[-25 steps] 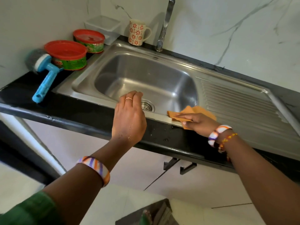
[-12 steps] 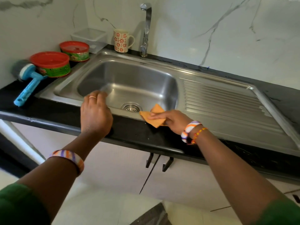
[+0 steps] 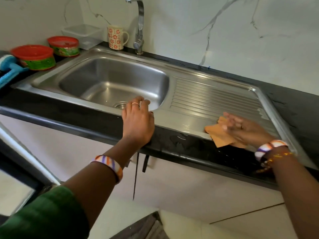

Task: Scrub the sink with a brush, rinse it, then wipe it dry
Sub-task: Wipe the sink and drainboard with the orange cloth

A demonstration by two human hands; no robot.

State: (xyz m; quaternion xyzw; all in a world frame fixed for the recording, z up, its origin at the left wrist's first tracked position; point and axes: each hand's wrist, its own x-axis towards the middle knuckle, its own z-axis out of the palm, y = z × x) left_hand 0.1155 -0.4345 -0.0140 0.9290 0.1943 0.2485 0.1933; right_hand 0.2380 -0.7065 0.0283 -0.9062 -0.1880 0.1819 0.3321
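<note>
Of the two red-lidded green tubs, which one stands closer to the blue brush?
The front tub, nearer the camera: its left side sits right beside the blue brush. The other tub stands farther back, toward the clear container.

The right hand (image 3: 245,130) has slid the orange cloth (image 3: 220,135) rightward, from the sink's (image 3: 110,78) front rim beside the drain to the front edge of the ribbed drainboard (image 3: 212,99). The left hand (image 3: 138,121) has shifted right along the front rim, now beside the drain (image 3: 120,105).
</note>
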